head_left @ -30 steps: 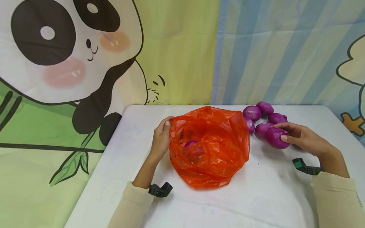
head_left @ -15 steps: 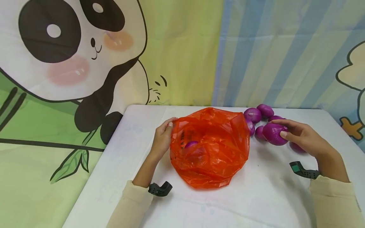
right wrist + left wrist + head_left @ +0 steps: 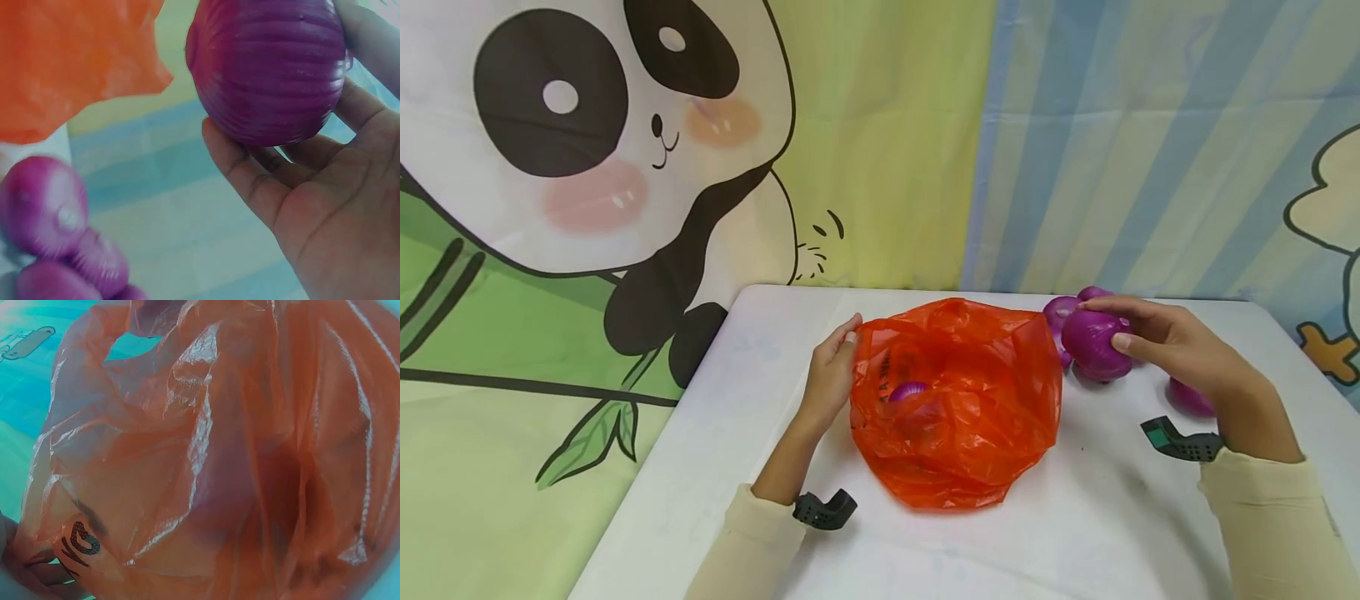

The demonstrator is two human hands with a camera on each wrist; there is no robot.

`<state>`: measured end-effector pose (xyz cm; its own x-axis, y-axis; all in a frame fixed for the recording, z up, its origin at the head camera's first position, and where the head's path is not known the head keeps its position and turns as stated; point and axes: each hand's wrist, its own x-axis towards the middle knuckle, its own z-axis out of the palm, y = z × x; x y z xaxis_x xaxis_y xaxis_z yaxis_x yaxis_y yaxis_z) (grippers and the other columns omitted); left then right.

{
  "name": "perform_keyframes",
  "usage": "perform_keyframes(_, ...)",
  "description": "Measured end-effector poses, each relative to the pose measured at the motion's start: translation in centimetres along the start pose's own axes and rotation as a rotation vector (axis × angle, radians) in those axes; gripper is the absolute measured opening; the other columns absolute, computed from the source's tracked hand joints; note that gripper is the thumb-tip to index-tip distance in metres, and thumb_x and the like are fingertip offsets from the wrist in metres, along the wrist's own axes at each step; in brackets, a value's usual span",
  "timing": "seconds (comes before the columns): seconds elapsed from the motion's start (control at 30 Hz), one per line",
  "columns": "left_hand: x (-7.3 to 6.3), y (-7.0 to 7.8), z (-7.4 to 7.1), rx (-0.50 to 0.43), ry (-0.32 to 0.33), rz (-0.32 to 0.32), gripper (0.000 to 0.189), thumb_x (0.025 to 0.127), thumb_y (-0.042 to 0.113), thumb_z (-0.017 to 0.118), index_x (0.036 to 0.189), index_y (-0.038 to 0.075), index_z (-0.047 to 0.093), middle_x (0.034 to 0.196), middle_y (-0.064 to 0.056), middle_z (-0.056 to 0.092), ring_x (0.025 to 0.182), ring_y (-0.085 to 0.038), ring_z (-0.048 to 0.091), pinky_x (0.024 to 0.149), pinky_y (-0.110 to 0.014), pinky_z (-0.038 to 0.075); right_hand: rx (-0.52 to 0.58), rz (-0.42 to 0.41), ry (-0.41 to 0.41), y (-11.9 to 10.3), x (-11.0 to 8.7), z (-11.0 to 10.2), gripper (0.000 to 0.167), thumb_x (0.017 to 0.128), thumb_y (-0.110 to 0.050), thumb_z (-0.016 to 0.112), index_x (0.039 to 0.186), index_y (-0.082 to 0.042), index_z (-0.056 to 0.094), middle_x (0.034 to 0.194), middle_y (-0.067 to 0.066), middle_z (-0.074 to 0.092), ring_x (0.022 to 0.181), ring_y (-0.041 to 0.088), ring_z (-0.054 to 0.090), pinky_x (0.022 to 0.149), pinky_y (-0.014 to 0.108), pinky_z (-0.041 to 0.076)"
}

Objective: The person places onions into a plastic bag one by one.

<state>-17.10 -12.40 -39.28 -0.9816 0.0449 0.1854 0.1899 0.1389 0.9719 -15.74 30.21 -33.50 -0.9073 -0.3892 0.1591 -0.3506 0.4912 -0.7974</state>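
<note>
An orange-red plastic bag (image 3: 970,450) lies spread on the white table with its mouth facing up toward me. Inside it a purple onion (image 3: 908,391) shows, partly covered by the film. My left hand (image 3: 830,375) pinches the bag's left rim between thumb and fingers. In the left wrist view the crinkled bag (image 3: 156,487) fills most of the picture, with black print low on it. Raised off the table, a purple red onion (image 3: 1094,343) is gripped by my right hand (image 3: 1187,350), to the right of the bag. The right wrist view shows fingers (image 3: 250,181) curled beneath this onion (image 3: 269,69).
Several more onions (image 3: 44,206) cluster behind and beside the held one, partly hidden by it. A single onion (image 3: 1189,398) lies under my right wrist. The white table (image 3: 1000,550) ends at the back against a printed panda curtain (image 3: 887,142).
My right hand has lifted the onion off the group and carried it left toward the bag. The left hand still holds the rim; the head view has shifted slightly.
</note>
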Motion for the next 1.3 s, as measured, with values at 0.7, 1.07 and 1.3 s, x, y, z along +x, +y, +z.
perform_keyframes(0.7,-0.2,0.1,0.2,-0.032,-0.021,-0.028,0.041,0.106,0.019,0.036,0.144,0.008,0.047,0.144,-0.004,0.048,0.134,-0.019,0.042,0.107,-0.036,0.037,0.191,-0.192,-0.355,-5.8,9.1,5.2,0.051,0.089,-0.008,0.070,0.137,-0.014,0.057,0.138,0.007,0.052,0.120,0.027,0.053,0.085,0.041,0.055)
perform_keyframes(1.07,-0.1,0.2,0.5,-0.021,-0.028,-0.001,0.042,0.106,0.020,0.037,0.144,0.007,0.048,0.144,-0.004,0.049,0.133,-0.019,0.043,0.106,-0.036,0.038,0.229,-0.305,-0.514,-5.4,11.6,8.5,0.045,0.091,-0.004,0.067,0.135,-0.009,0.059,0.139,0.007,0.051,0.130,0.024,0.043,0.095,0.040,0.050)
perform_keyframes(1.3,0.1,0.2,0.4,-0.002,-0.029,0.006,0.042,0.106,0.020,0.037,0.143,0.006,0.048,0.145,-0.007,0.048,0.135,-0.020,0.041,0.108,-0.037,0.035,0.208,-0.322,-0.587,-4.9,12.3,10.0,0.046,0.091,-0.007,0.068,0.136,-0.008,0.057,0.138,0.008,0.051,0.125,0.023,0.048,0.092,0.041,0.052)
